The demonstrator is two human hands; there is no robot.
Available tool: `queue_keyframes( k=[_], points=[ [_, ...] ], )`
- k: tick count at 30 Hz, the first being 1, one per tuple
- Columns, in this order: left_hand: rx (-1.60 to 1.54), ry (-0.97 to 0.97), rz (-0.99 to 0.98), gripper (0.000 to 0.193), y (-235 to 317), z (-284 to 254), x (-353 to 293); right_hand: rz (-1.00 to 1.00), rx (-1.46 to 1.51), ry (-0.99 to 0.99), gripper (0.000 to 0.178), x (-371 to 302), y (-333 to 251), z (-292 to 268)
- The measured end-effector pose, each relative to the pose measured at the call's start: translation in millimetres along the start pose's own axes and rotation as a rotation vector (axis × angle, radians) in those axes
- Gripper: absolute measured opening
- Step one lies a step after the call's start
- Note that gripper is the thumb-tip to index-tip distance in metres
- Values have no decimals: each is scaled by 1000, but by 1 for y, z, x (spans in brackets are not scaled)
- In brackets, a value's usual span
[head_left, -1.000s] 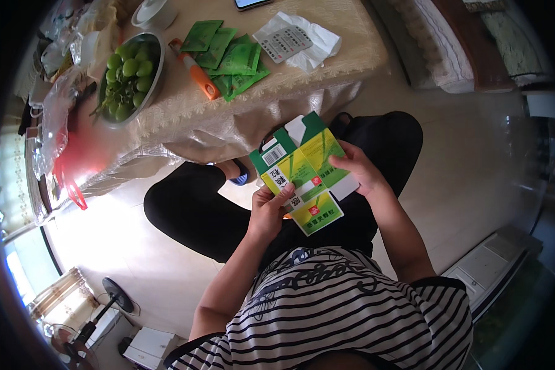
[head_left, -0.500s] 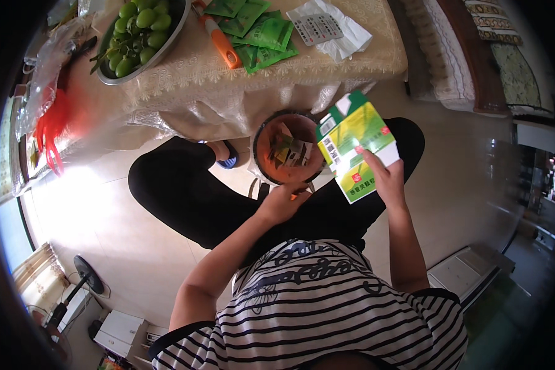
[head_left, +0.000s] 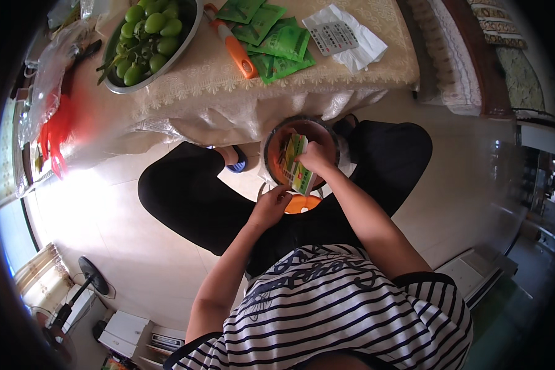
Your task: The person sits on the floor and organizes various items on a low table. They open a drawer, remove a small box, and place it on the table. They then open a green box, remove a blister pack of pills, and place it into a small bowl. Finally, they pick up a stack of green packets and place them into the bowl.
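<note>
A green, yellow and white medicine carton is in my right hand, which closes around its side. The carton is tilted and looks partly flattened, its upper end inside the mouth of a round bin with a reddish inner wall. Some scraps lie in the bin, mostly hidden behind the carton. My left hand is at the bin's near rim. Its fingers are bent loosely and apart, the tips close to the carton's lower corner; whether they touch it I cannot tell.
On the lace-clothed table are a metal bowl of green fruit, an orange-handled peeler-like tool, green sachets and a blister pack on white paper. An orange stool shows between my legs. Red plastic hangs at left.
My right hand has brought the carton left and down from over my right thigh into the bin's mouth. My left hand has shifted slightly, its fingers loosening. The view has moved a little.
</note>
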State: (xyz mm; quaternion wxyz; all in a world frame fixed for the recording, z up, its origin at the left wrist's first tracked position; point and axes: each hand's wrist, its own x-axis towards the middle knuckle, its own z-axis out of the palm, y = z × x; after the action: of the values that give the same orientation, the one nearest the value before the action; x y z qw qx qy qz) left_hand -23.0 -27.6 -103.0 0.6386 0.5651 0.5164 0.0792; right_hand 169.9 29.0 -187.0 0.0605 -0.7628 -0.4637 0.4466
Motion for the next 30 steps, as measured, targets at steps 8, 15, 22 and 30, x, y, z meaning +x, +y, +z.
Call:
queue_keyframes(
  k=[8, 15, 22, 30],
  points=[
    [-235, 111, -180, 49, -6, 8, 20, 62, 288, 57, 31, -7, 14, 12],
    [-458, 63, -345, 67, -19, 13, 25, 179, 1019, -133, 28, -76, 1, -8],
    [-394, -120, -334, 63, -7, -15, 21, 390, 1181, -373, 43, -74, 9, -60],
    [-372, -59, -196, 54, -24, -11, 22, 199, 805, -330, 25, -58, 7, -69]
  ],
)
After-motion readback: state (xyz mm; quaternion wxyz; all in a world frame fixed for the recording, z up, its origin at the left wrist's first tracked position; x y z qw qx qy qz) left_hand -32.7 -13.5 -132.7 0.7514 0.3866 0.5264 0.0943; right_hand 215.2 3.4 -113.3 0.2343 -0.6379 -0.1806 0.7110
